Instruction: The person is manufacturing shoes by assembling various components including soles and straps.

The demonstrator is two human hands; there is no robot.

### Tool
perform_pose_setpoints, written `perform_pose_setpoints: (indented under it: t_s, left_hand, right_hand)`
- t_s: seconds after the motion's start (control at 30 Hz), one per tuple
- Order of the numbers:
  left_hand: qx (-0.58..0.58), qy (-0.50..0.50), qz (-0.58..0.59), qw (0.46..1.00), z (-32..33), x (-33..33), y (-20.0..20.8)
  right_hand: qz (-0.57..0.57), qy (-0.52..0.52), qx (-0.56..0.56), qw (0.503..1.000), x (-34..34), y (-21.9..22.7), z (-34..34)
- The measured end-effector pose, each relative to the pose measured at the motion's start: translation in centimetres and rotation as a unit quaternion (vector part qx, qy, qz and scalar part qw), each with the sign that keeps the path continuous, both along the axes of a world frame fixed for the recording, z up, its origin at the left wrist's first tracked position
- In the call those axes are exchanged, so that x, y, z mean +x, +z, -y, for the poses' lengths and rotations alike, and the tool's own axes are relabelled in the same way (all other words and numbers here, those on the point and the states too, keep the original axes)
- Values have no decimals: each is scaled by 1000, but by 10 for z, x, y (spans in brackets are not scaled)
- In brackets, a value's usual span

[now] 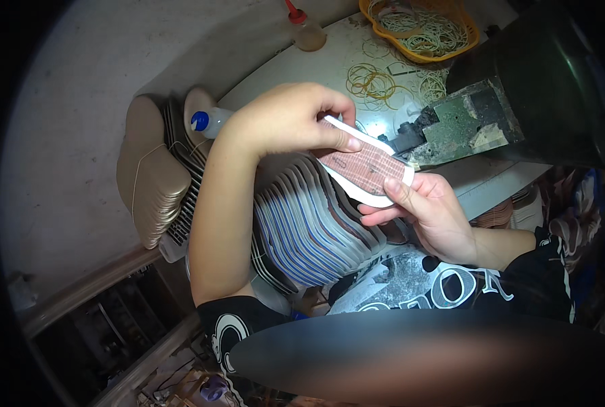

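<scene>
Between my two hands is a shoe insole (367, 169) with a reddish-brown lined face and a white rim. My left hand (296, 121) pinches its upper left end, thumb on the face. At the lower right end, my right hand (438, 216) grips the edge, its thumb also on the face and its fingers partly underneath. The insole's upper right edge is close to the small dark head of a green machine (469, 125); I cannot tell whether they touch. Below my hands stands a long row of grey insoles (309, 220) with blue and brown edges.
Tan insoles (154, 173) stand bundled with a band at the left, beside a bottle (211, 123) with a blue cap. Farther back are a red-nozzled bottle (308, 34) and a yellow basket (421, 54) of rubber bands. Loose rubber bands (370, 83) lie on the white table (282, 78).
</scene>
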State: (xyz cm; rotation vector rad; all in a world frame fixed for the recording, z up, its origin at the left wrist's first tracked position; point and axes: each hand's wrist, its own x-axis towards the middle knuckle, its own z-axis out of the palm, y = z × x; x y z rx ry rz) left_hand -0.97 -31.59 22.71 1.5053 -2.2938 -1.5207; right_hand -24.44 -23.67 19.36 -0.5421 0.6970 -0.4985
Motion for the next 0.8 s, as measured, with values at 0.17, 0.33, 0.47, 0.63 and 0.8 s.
perform_pose_setpoints:
  t_s: [0.17,0.33,0.47,0.63,0.8]
  left_hand:
    - [-56,44,21,997,-29,-3,9]
    - [-34,136,32,990,-60,-13,9]
    - [11,193,-25,981,-78,-22,4]
    - [29,230,-13,973,-86,-25,-7]
    - [31,281,-31,959,-88,-23,-21]
  right_hand:
    - [-14,32,14,999,-5,3,7]
    - [-26,47,30,998,-6,-3,17]
    - [-49,66,-7,997,-6,-10,24]
    - [-68,103,-57,991,1,-14,31]
    - [-70,99,-87,989,5,-21,36]
